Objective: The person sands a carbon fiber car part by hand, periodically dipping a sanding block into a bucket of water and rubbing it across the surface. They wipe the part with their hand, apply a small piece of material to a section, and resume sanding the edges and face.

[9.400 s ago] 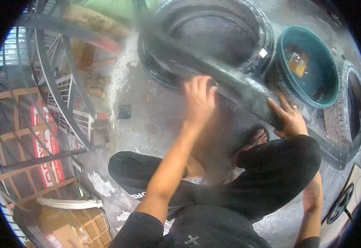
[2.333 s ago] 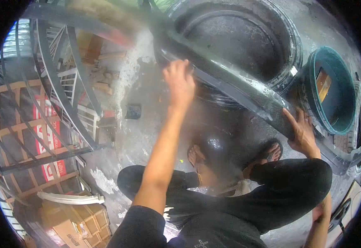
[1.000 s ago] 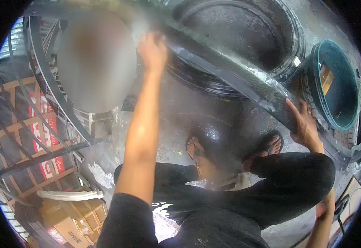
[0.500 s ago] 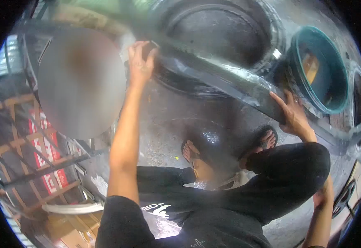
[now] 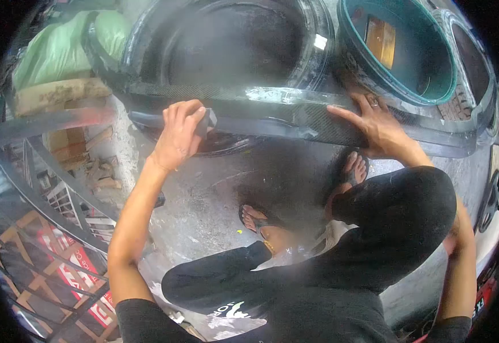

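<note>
A long, dark, curved carbon-fibre car lip (image 5: 226,103) spans the view in front of me, its woven surface wet and shiny in places. My left hand (image 5: 179,134) is closed around a small dark block (image 5: 206,122), possibly a sanding block, against the lip's near edge. Further right, my right hand (image 5: 380,127) grips the lip, index finger stretched along its face and the other fingers over the top edge. What the thumb does is hidden.
Behind the lip lies a big black tyre (image 5: 232,46). A teal tub (image 5: 398,51) with water and a yellowish-brown block (image 5: 380,41) stands at upper right, near another tyre (image 5: 472,68). At left are a green sack (image 5: 69,51) and a metal grille (image 5: 38,268) over boxes.
The lip went from sloping down rightward to lying nearly level across the view. My left hand sits lower in view, and the block in it shows more clearly. The view has shifted too.
</note>
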Demonstrator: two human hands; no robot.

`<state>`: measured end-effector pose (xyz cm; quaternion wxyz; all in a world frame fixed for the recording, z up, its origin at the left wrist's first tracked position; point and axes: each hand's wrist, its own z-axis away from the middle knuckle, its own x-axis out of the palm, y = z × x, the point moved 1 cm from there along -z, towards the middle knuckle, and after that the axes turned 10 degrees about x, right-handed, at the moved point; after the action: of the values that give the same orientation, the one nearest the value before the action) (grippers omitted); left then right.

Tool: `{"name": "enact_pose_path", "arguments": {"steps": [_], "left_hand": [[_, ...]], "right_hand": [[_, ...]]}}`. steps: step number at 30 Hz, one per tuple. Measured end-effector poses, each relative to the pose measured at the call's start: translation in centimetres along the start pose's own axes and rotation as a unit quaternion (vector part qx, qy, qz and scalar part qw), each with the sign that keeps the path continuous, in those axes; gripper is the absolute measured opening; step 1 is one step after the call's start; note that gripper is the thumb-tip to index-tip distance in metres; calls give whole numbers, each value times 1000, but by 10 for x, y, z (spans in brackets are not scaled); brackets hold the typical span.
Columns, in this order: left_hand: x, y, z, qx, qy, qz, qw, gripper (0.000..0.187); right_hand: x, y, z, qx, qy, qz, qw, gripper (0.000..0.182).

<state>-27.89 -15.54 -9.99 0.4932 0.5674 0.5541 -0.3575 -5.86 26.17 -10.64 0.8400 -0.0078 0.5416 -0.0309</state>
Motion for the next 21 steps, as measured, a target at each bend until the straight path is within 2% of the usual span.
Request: {"name": "enact_pose_path", "arguments": {"steps": [3,6,7,8,9,11,13,15,17,19,20,21], "left_hand": [[11,2,-4,23,6,-20,1000,73],[27,32,-37,9,-4,-19,1000,67],[35,49,-53,2,-33,-12,999,55],[44,67,-77,41,-15,36,998,50],[58,88,-101,56,-19,-10,998,41],[55,95,-106,64,-19,-15,998,34],[39,57,-75,-23,-123,-34,992,39],[6,15,-36,-96,-139,-37,985,39],[5,5,-16,-30,47,-35,998,40],[18,42,-63,-67,-71,-7,995,41],[33,60,-85,-36,-120,7,992,47],[52,81,-104,27,-62,33,997,52]], "right_hand": [[-2,-1,2,-5,9,-5,1000,150],[2,-1,2,-5,35,-4,999,150],[3,-2,1,-8,33,0,999,150],[4,-2,0,-4,31,-6,1000,149],[3,-3,1,1,29,-8,1000,148],[-2,1,-1,-15,45,-3,999,145],[1,-1,2,-27,66,-11,997,140],[4,-2,2,-29,78,-22,996,141],[7,-2,4,-19,67,-17,997,142],[4,-3,0,-20,73,-9,997,143],[7,1,1,-16,63,-11,998,143],[6,0,2,-14,51,-13,999,143]]}}
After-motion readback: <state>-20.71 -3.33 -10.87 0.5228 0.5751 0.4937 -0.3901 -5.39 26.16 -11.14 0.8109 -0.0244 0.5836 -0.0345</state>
